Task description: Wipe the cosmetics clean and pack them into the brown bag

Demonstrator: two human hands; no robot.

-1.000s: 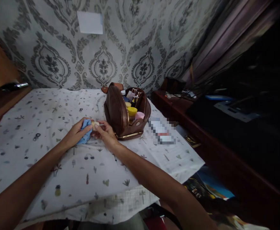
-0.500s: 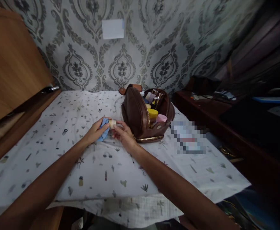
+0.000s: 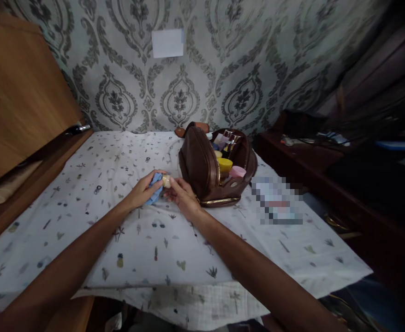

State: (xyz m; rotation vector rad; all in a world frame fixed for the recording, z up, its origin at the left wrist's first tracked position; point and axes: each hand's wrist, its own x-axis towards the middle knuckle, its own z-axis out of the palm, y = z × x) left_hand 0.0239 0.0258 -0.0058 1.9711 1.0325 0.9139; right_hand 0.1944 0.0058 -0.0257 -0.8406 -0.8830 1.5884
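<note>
1. Blue cloth [image 3: 153, 197] bunches in the left hand [image 3: 143, 190], fingers closed narrow on it, as I watch remotely through the head view.
2. Held between both hands over the printed tablecloth [image 3: 140, 267], a small pale container [image 3: 166, 180] meets the cloth on one side and the pinching fingertips of the right hand [image 3: 183, 197] on the other, which hide part of it from me.
3. Just beside the right hand, an open brown bag [image 3: 199, 161] blocks my sight of the surface behind; a yellow lid [image 3: 225, 164] and a pink lid [image 3: 237, 171] show inside.
4. Right of the bag lies a flat object [image 3: 276, 200], pixelated beyond my reading.
5. At far left stands a wooden panel [image 3: 22, 92]; white paper [image 3: 168, 43] shows against the patterned wall [image 3: 180, 101].
</note>
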